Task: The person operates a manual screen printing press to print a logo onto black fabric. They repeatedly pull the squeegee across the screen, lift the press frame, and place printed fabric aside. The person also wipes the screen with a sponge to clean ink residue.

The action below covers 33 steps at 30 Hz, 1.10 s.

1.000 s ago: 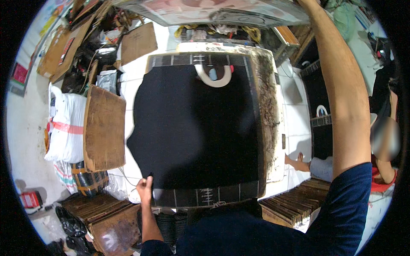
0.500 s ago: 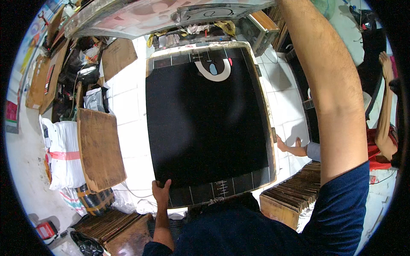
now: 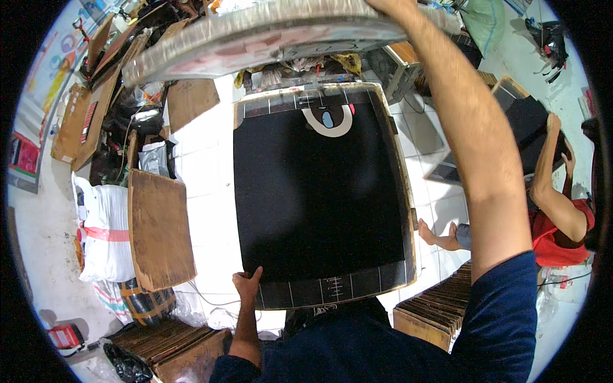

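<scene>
Dk rect. board [image 3: 306,295], wht line marks [image 3: 336,288] at both ends, blk cloth [image 3: 319,198] flat on top

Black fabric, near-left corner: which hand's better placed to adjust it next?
Left, probably. The left hand is right at that corner of the black fabric; the right hand is far off, up at the raised screen frame.

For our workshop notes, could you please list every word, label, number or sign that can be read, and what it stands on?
No words or numbers are clear enough to quote.
Framed panel: dark letter-like marks, blurred.
Black board: white ruled lines, no readable text.
Cardboard at left: red-and-black label, too small.
Red-and-white box: marks too small.
Wall poster: too blurred.
</scene>
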Each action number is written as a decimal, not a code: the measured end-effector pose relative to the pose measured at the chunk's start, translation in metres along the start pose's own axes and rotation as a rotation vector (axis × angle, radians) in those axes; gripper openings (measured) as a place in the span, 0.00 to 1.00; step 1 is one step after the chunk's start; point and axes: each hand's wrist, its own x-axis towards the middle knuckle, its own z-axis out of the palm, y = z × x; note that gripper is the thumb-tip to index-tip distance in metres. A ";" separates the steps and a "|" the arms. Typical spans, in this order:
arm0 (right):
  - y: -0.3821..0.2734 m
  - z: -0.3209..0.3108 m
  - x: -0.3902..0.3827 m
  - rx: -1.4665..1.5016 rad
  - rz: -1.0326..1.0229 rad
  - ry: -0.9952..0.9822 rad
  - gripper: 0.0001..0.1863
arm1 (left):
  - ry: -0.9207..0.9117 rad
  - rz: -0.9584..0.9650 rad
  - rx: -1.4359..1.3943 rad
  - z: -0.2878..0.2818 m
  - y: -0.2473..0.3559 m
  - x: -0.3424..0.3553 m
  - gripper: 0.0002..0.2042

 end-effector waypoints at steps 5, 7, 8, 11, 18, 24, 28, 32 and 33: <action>0.000 -0.012 -0.125 0.070 -0.253 0.159 0.26 | 0.038 0.376 -0.471 -0.030 0.156 -0.009 0.41; -0.002 -0.021 -0.192 0.132 -0.247 0.120 0.28 | -0.373 0.666 -1.246 -0.047 0.229 -0.008 0.41; -0.006 -0.020 -0.228 0.174 -0.188 0.102 0.29 | -0.404 0.606 -1.369 -0.049 0.253 -0.011 0.40; -0.011 -0.019 -0.317 0.159 -0.133 -0.119 0.31 | -0.233 0.151 -1.421 -0.017 0.267 -0.024 0.35; 0.023 0.067 -0.349 0.110 -0.021 -0.501 0.24 | -0.557 -0.266 -0.932 0.051 0.167 0.035 0.41; 0.052 0.147 -0.322 0.009 -0.084 -0.683 0.20 | 0.071 0.455 0.218 0.059 0.162 0.010 0.25; 0.058 0.173 -0.320 -0.121 -0.103 -0.797 0.21 | 0.305 0.938 0.256 0.100 0.173 -0.001 0.32; 0.066 0.179 -0.304 -0.065 -0.113 -0.914 0.23 | 0.318 0.982 0.283 0.119 0.170 0.009 0.33; 0.067 0.177 -0.299 -0.034 -0.120 -0.907 0.24 | 0.355 1.024 0.255 0.119 0.168 0.011 0.33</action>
